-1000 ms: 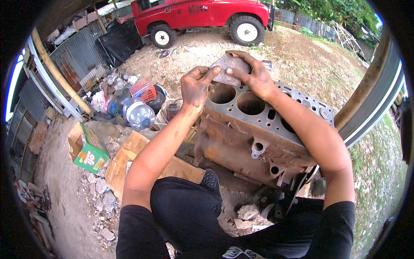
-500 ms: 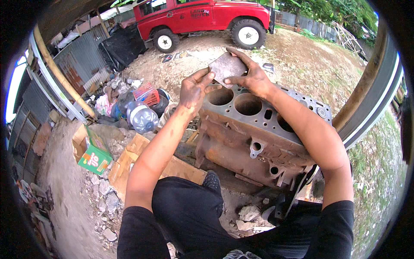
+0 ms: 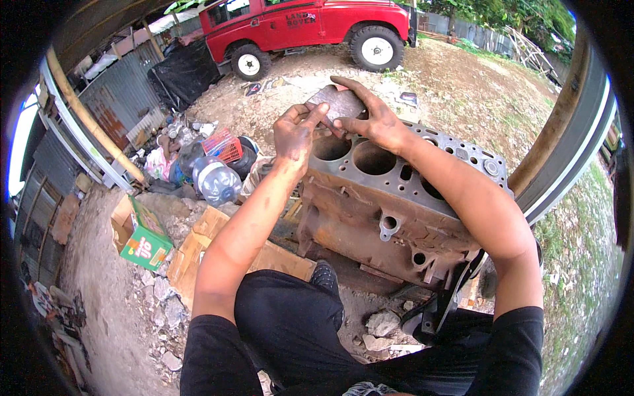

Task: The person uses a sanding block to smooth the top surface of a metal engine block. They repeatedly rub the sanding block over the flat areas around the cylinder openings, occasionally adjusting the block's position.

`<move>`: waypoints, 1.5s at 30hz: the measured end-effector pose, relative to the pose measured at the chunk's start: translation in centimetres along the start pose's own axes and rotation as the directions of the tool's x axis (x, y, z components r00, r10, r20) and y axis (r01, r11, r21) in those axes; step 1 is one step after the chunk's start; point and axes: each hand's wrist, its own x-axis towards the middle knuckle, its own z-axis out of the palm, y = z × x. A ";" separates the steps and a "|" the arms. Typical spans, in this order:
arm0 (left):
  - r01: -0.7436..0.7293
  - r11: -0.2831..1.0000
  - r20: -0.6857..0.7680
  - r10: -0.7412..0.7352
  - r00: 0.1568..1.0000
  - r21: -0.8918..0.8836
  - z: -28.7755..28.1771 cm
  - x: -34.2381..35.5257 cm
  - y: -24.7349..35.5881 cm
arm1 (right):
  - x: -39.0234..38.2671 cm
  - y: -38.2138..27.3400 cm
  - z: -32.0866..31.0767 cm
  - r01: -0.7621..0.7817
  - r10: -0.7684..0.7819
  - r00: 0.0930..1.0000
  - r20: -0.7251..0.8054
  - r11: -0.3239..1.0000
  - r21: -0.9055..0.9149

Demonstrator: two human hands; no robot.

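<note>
A flat, squarish, grey-brown piece (image 3: 335,100), perhaps a sheet or pad, is raised between my hands over the left end of a rusty engine block (image 3: 343,228) with large round bores in its top. My left hand (image 3: 294,135) pinches the piece at its lower left, thumb on its face. My right hand (image 3: 382,125) grips its right side, thumb at the lower edge and forefinger arched over the top. Parts of the block's top are hidden behind my hands and right forearm.
A red four-wheel-drive vehicle (image 3: 284,30) stands beyond. To the left lie a green box (image 3: 145,241), flattened cardboard (image 3: 284,261), a large plastic bottle (image 3: 216,181) and a red crate (image 3: 221,145). A wooden post (image 3: 551,119) rises at right; rubble (image 3: 383,323) lies near my feet.
Both hands have shifted a little to the left with the piece, which has turned and tilted slightly between my fingers. The grip is held by both hands throughout.
</note>
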 end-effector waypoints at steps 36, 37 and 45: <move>-0.088 0.995 0.160 0.093 0.983 -0.040 -1.0 -0.8 -0.3 | 0.7 1.5 -0.1 0.058 -0.068 0.996 -0.062 0.987 -0.152; -0.092 0.995 0.167 0.099 0.981 -0.047 -1.1 -0.8 -0.4 | 0.5 1.6 0.0 0.045 -0.055 0.997 -0.063 0.988 -0.150; -0.071 0.996 0.124 0.065 0.990 0.045 -1.4 -0.4 -0.8 | 0.6 1.3 0.1 0.024 -0.059 0.990 -0.127 0.964 -0.266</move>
